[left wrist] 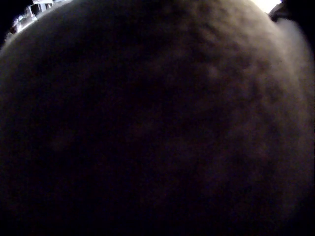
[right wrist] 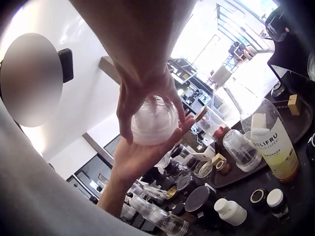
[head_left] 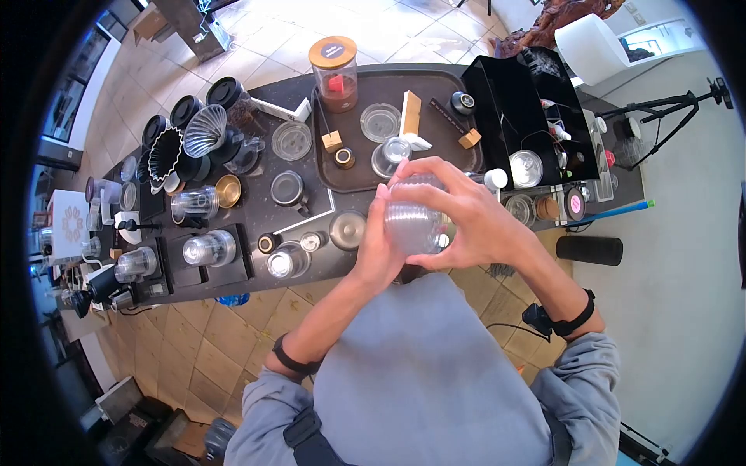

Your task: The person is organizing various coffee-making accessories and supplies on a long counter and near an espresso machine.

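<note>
Both hands hold a clear ribbed container point(head_left: 413, 225) above the near edge of the dark table. In the head view the right hand point(head_left: 486, 213) curves its fingers over the top and its thumb along the near side. The left hand point(head_left: 378, 247) lies against the container's left side, fingers nearly straight. The right wrist view shows the container point(right wrist: 155, 122) between the right hand point(right wrist: 147, 91) and the left hand point(right wrist: 140, 158), whose palm and extended fingers support it. Its contents cannot be made out. The left wrist view is almost wholly dark.
Beyond the hands lies a brown tray point(head_left: 365, 180) with a wooden-lidded jar point(head_left: 334, 81) and glass lids. Cups and drippers crowd the left side; a black box point(head_left: 497, 101) stands right. A labelled bottle point(right wrist: 278, 155) and a white capped bottle point(right wrist: 231, 211) are near the right wrist.
</note>
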The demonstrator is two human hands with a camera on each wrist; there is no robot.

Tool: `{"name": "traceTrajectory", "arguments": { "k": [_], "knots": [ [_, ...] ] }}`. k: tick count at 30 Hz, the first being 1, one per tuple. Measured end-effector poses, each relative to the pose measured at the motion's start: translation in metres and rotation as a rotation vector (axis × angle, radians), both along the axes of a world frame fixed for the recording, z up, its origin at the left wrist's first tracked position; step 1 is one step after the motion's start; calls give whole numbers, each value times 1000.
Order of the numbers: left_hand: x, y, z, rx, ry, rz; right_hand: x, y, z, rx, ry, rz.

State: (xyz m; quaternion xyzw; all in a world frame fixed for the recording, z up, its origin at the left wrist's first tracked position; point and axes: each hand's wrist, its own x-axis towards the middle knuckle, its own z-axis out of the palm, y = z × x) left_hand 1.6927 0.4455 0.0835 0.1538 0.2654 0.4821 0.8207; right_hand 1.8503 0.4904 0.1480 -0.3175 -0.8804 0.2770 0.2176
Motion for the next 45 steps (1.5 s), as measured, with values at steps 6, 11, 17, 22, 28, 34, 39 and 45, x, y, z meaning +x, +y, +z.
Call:
{"name": "traceTrajectory", "arguments": {
  "k": [6,11,17,22,28,34,39,45],
  "knots": [
    [2,1,8,133,33,25,1,1,0,-35,83,8],
    [1,7,5,220,17,-3,4,3,5,-62,151,-10],
    [11,12,0,241,64,-14,17,2,7,-139,232,-73],
    [22,15,4,258,121,-27,27,0,6,-117,258,-87],
    [31,16,20,246,121,-97,40,0,13,-41,223,-111],
    [49,37,32,312,201,-100,61,14,19,-13,266,-121],
    [68,64,39,377,254,-190,88,26,21,-77,275,-200],
    [88,105,31,502,502,-202,136,59,4,-117,429,-392]
  ]
}}
